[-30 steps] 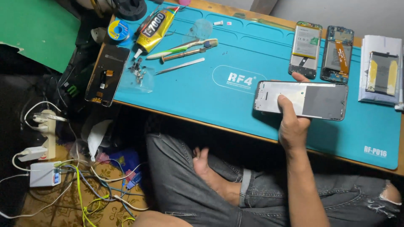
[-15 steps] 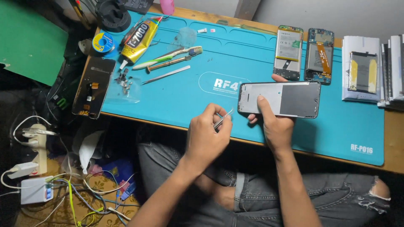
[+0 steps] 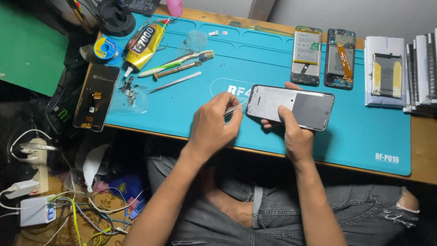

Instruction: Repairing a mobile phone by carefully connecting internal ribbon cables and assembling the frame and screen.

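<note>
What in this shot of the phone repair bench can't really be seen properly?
All in the head view:
- Tip of the thin metal tool: too small to tell if it touches the phone frame.
- Most of that tool: hidden inside the left hand.
- Frame's near edge: covered by the right hand.
- Stack of boxes: cut off by the right edge.
- Small screws: too tiny to count.

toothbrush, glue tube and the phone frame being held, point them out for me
toothbrush (image 3: 182,63), head view, middle of its handle
glue tube (image 3: 144,45), head view, yellow body
phone frame (image 3: 314,109), head view, dark right half of its flat face
</note>
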